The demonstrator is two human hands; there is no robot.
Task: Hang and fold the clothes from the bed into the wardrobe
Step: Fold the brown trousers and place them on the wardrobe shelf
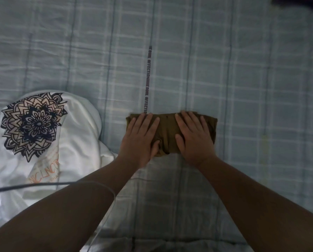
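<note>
Midway across the bed [243, 88], straight, slightly spread fingers [149, 122] of the left hand [139, 137] and right hand [193, 139] press flat on the folded olive garment [167, 131]. Soft, light and floppy, it probably needs scooping from beneath at both ends.

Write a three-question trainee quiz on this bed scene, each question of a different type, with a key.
1. True or false: the left hand and right hand both lie flat on the folded brown garment.
2. Multiple choice: the white garment with the mandala print lies (A) to the person's left of the brown garment, (B) on top of it, (C) to its right.
3. Fill in: the lettered strap reads "EQUAL ____".
Key: 1 true; 2 A; 3 AFFECTION.
</note>
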